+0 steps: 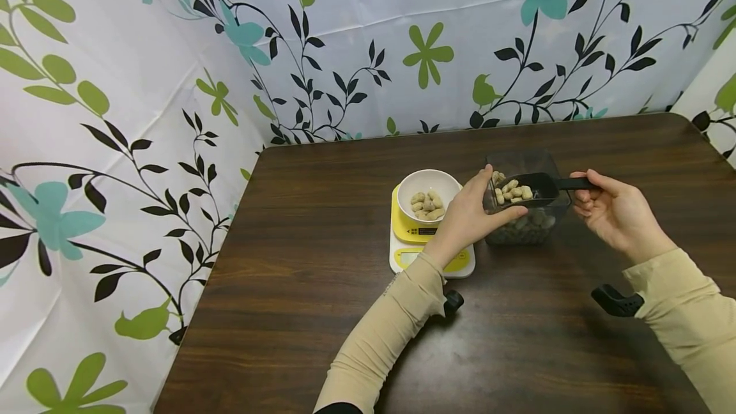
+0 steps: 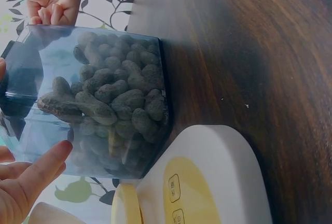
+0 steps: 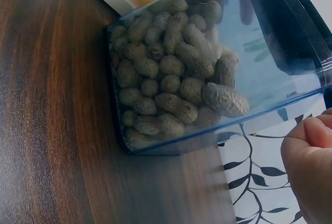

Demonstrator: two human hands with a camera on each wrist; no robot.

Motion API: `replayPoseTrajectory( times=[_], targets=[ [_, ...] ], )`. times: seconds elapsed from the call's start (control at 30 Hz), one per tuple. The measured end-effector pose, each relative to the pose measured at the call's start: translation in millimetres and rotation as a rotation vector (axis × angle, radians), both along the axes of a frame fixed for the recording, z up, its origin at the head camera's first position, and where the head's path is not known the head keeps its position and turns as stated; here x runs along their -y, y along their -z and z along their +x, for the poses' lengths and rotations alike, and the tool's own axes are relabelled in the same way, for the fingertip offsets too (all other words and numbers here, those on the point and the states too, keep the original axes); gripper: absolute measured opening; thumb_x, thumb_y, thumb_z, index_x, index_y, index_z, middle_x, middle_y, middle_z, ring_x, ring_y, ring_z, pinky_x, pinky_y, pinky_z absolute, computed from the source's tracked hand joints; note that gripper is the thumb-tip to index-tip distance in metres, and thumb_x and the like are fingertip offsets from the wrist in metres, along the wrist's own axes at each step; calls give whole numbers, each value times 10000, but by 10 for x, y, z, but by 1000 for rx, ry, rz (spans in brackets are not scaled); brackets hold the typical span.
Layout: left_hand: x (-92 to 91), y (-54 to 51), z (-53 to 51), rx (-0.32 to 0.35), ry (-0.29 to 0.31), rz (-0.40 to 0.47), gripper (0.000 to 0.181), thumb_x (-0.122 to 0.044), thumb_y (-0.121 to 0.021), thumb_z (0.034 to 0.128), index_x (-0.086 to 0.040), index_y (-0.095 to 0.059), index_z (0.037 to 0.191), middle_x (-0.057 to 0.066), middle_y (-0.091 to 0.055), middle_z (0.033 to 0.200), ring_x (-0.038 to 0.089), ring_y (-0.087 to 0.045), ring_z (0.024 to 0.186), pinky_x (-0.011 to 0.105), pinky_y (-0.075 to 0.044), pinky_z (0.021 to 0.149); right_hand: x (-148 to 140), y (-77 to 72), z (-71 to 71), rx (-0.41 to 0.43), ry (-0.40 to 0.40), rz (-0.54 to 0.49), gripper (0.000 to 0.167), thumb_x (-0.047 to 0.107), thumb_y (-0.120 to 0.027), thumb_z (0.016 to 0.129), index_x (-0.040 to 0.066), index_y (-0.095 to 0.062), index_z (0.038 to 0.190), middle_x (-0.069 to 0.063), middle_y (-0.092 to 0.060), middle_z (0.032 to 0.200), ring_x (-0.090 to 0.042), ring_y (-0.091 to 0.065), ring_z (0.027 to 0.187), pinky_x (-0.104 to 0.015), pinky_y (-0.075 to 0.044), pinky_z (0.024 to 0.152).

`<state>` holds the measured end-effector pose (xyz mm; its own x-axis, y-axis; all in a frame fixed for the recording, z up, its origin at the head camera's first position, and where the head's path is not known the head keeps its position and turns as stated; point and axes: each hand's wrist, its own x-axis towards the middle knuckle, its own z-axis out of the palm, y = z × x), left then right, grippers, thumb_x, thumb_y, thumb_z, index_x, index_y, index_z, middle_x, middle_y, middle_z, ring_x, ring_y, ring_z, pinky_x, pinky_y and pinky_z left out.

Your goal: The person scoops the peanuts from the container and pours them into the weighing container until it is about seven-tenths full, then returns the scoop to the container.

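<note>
My right hand [image 1: 623, 213] grips the handle of a black scoop [image 1: 543, 188] that holds several peanuts [image 1: 513, 192] at the top of a clear container [image 1: 520, 235]. More peanuts [image 2: 119, 86] fill the lower part of that container, also seen in the right wrist view [image 3: 171, 79]. My left hand [image 1: 468, 213] touches the container's left side, thumb and fingers spread along the rim. Just left of it, a white bowl [image 1: 407, 187] with several peanuts [image 1: 427, 205] stands on a yellow and white scale [image 1: 397, 241].
The dark wooden table [image 1: 299, 260] extends left and in front of the scale. Patterned cloth [image 1: 356, 18] hangs behind the table and along its left side. Small pale crumbs [image 2: 247, 106] lie on the wood beside the container.
</note>
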<state>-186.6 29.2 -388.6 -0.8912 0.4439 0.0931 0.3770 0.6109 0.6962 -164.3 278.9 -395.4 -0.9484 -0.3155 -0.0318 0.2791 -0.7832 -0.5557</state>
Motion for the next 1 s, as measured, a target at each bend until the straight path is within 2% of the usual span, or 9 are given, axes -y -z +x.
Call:
replayPoseTrajectory(
  times=[0.63, 0.77, 1.0],
  targets=[
    [-5, 3, 10, 5, -27, -4, 931, -615, -613, 788, -240, -152, 1504, -43, -272, 1535, 122, -318, 1396, 332, -375, 1084, 17, 11, -4, 51, 13, -70, 390, 177, -299, 1029, -72, -599, 1049, -142, -524, 703, -215, -388, 600, -286, -218, 551],
    [4, -20, 6, 8, -28, 7, 934, -617, -614, 786, -236, -155, 1505, -15, -278, 1532, 141, -328, 1391, 344, -376, 1084, 3, -49, -34, 45, 9, -102, 396, 169, -287, 1031, -83, -593, 1047, -147, -506, 703, -216, -348, 594, -286, -199, 555],
    [92, -128, -27, -37, 0, 12, 911, -598, -628, 786, -246, -183, 1499, -23, -273, 1527, 134, -333, 1386, 327, -373, 1085, 16, -237, -88, 49, 39, -70, 360, 165, -317, 1024, -70, -587, 1067, -144, -495, 703, -218, -325, 595, -298, -210, 551]
  ],
)
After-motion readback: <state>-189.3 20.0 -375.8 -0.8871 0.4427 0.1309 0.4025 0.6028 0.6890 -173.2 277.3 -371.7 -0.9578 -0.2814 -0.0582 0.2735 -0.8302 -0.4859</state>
